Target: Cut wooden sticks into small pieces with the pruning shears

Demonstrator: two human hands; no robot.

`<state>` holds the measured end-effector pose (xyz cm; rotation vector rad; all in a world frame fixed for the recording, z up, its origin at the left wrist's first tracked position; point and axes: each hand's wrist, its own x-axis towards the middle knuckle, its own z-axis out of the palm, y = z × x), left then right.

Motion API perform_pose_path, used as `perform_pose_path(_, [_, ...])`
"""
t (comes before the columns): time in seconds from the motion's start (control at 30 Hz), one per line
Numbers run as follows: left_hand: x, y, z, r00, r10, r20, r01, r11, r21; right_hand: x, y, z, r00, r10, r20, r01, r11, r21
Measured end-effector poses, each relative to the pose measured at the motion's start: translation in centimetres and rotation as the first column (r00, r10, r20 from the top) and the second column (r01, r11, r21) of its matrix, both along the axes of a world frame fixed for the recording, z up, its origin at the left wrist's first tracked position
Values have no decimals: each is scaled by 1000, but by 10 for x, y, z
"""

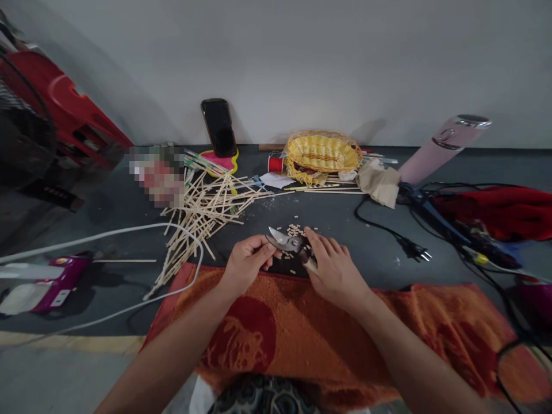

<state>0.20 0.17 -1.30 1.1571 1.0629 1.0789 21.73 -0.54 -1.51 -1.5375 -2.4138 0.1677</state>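
My right hand (334, 264) is closed around the handles of a pair of pruning shears (290, 241), whose blades point left and stand apart. Close to the blade tips, my left hand (250, 260) is closed with thumb and fingers pinched together; what it holds, if anything, is too small to make out. Under and just beyond the shears lies a small heap of short cut wooden pieces (295, 230) on the dark tabletop. To the left, many long thin wooden sticks (207, 207) lie in a loose, crossed pile.
An orange towel (302, 333) covers the front edge. Behind stand a propped phone (219, 127), a yellow wicker basket (323, 152), a red thread spool (275, 164) and a pink flask (444, 146). A black plug (414, 250) lies right; a white cable (129, 230) and purple power strip (64, 282) lie left.
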Motion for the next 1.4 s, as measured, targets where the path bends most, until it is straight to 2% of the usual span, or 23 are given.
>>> perform_pose_path(0.17, [2, -1, 2, 1000, -4, -19, 4, 1000, 14, 4, 3, 0, 1000, 2, 18, -2, 1000, -16])
perform_pose_path(0.3, [2, -2, 2, 990, 30, -139, -23, 998, 53, 3, 3, 1, 1000, 4, 2, -4, 1000, -31])
perform_pose_path(0.4, [0, -3, 1, 984, 35, -175, -24, 997, 70, 2, 1, 2, 1000, -4, 3, 4, 999, -46])
perform_pose_path(0.7, [-3, -3, 5, 980, -33, -197, 35, 999, 9, 5, 5, -1, 999, 38, 31, -36, 998, -54])
perform_pose_path(0.97, [-8, 3, 5, 989, -151, 5, 150, 982, -114, 9, 7, 1, 997, 76, 14, -74, 993, -92])
perform_pose_path(1.23, [-9, 2, 4, 990, -140, 34, 143, 983, -116, 5, 4, 2, 998, 54, 14, -53, 994, -95])
perform_pose_path(1.4, [-4, 2, 6, 997, -81, -3, 81, 996, -42, 3, 4, 3, 999, 35, 36, -30, 993, -114])
